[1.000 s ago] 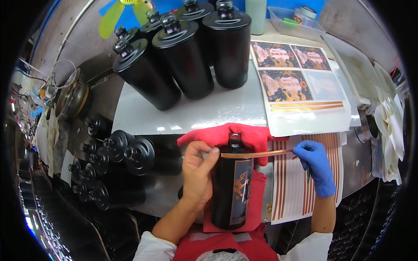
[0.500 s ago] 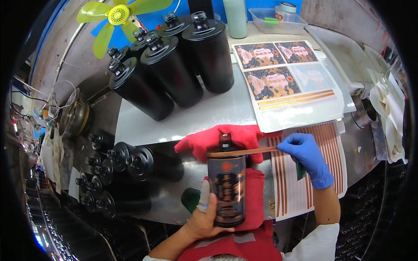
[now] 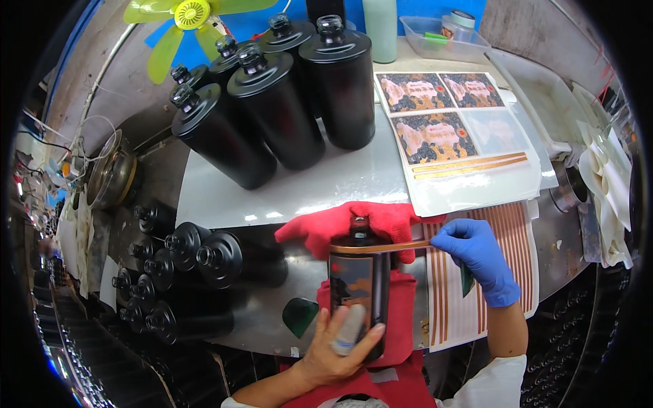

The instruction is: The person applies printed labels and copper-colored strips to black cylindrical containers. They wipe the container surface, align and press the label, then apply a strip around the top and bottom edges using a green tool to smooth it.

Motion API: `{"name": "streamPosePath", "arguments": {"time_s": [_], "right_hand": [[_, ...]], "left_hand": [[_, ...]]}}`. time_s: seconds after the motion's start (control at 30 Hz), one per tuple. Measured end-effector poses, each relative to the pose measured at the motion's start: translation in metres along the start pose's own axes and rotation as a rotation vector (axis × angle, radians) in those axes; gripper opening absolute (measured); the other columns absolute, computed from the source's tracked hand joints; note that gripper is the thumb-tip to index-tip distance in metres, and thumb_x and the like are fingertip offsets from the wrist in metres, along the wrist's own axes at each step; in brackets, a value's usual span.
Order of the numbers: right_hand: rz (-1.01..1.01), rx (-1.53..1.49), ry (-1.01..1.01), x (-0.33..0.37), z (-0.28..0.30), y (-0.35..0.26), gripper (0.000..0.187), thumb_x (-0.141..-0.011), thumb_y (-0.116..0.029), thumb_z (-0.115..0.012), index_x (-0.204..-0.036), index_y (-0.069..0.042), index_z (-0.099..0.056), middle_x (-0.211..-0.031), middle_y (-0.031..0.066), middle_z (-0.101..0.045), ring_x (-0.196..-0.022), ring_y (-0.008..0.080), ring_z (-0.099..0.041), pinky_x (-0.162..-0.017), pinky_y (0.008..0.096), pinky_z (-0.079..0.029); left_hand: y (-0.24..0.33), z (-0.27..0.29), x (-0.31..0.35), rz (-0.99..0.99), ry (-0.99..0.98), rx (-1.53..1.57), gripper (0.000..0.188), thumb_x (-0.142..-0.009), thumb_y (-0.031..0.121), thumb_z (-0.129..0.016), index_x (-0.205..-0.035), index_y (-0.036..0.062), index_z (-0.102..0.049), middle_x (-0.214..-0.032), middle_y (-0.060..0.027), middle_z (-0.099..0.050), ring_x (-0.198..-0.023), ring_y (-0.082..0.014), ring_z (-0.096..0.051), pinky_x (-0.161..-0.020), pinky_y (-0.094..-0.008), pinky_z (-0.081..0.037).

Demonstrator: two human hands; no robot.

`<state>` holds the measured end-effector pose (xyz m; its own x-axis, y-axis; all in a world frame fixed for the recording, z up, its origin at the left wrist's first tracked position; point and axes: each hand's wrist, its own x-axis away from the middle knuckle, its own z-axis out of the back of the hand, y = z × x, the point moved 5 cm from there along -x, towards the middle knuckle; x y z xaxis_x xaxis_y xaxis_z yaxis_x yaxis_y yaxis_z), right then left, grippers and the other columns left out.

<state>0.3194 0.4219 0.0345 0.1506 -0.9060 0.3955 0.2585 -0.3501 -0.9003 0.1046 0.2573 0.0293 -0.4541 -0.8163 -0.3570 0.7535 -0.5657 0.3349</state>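
Note:
My left hand (image 3: pixel 340 347), one finger wrapped in a pale covering, grips the lower part of a black glass bottle (image 3: pixel 376 289). A decorated label panel shows on the bottle's side. It rests against a red cloth (image 3: pixel 403 299). In a blue glove, my right hand (image 3: pixel 473 255) pinches the free end of a thin copper-coloured strip (image 3: pixel 408 246). The strip's other part lies around the bottle's shoulder, and the length between is stretched straight. A dark green flat piece (image 3: pixel 466 280) sticks out below the gloved fingers. Another green flat piece (image 3: pixel 300 316) lies on the table left of the bottle.
Several black bottles stand on a white board (image 3: pixel 326 183) at the back; more (image 3: pixel 221 258) are at the left. Printed label sheets (image 3: pixel 476 190) and a sheet of copper strips (image 3: pixel 510 272) lie to the right. A green fan (image 3: pixel 192 13) and plastic trays (image 3: pixel 530 95) are behind.
The bottle has turned, so its label panel now faces further left. My left hand has shifted its grip across the bottle's front. My right hand still holds the strip's end.

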Motion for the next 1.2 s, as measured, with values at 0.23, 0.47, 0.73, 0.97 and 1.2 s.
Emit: {"name": "streamPosePath", "arguments": {"time_s": [0.23, 0.47, 0.73, 0.97, 1.2], "right_hand": [[0.049, -0.08, -0.14, -0.002, -0.051, -0.019, 0.022, -0.079, -0.018, -0.073, -0.087, 0.001, -0.068, -0.071, 0.0018, -0.064, -0.062, 0.0058, -0.056, -0.058, 0.0205, -0.046], [-0.015, -0.059, -0.176, -0.002, -0.051, -0.021, 0.021, -0.079, -0.019, -0.073, -0.088, 0.0, -0.068, -0.073, 0.0019, -0.064, -0.063, 0.0056, -0.056, -0.058, 0.0204, -0.047], [0.005, 0.009, -0.173, -0.001, -0.065, -0.032, 0.021, -0.079, -0.02, -0.073, -0.087, 0.0, -0.069, -0.074, 0.0028, -0.063, -0.069, 0.0055, -0.056, -0.062, 0.0208, -0.046], [-0.008, 0.023, -0.177, -0.003, -0.063, -0.031, 0.023, -0.078, -0.019, -0.073, -0.087, 0.001, -0.068, -0.075, 0.0035, -0.064, -0.067, 0.0056, -0.055, -0.062, 0.0215, -0.046], [0.014, 0.032, -0.165, -0.006, -0.06, -0.027, 0.021, -0.079, -0.018, -0.072, -0.086, 0.001, -0.067, -0.074, 0.0028, -0.064, -0.067, 0.0058, -0.056, -0.062, 0.0211, -0.046]], "left_hand": [[-0.039, -0.015, 0.05, 0.279, 0.077, 0.464, 0.096, -0.073, 0.053, -0.071, -0.138, -0.0018, -0.027, -0.128, -0.0373, -0.04, -0.12, -0.0456, -0.045, -0.101, -0.0581, -0.028], [0.009, 0.003, -0.004, -0.019, 0.079, -0.083, 0.063, -0.079, 0.055, -0.063, -0.126, 0.0137, -0.056, -0.137, -0.0117, -0.045, -0.131, -0.0364, -0.033, -0.106, -0.0634, -0.012], [-0.031, -0.009, 0.015, 0.058, 0.12, 0.594, 0.083, -0.066, 0.052, -0.077, -0.127, 0.0022, -0.049, -0.141, -0.0413, -0.014, -0.133, -0.0525, -0.019, -0.108, -0.054, -0.019], [0.006, 0.008, -0.019, 0.02, -0.049, 0.076, 0.064, -0.08, 0.052, -0.062, -0.13, 0.013, -0.052, -0.141, -0.0198, -0.038, -0.133, -0.0404, -0.028, -0.108, -0.0597, -0.004], [-0.012, -0.005, -0.004, 0.099, 0.023, 0.379, 0.061, -0.078, 0.047, -0.068, -0.128, 0.0143, -0.055, -0.145, -0.0294, -0.024, -0.135, -0.047, -0.018, -0.108, -0.0584, -0.008]]}}
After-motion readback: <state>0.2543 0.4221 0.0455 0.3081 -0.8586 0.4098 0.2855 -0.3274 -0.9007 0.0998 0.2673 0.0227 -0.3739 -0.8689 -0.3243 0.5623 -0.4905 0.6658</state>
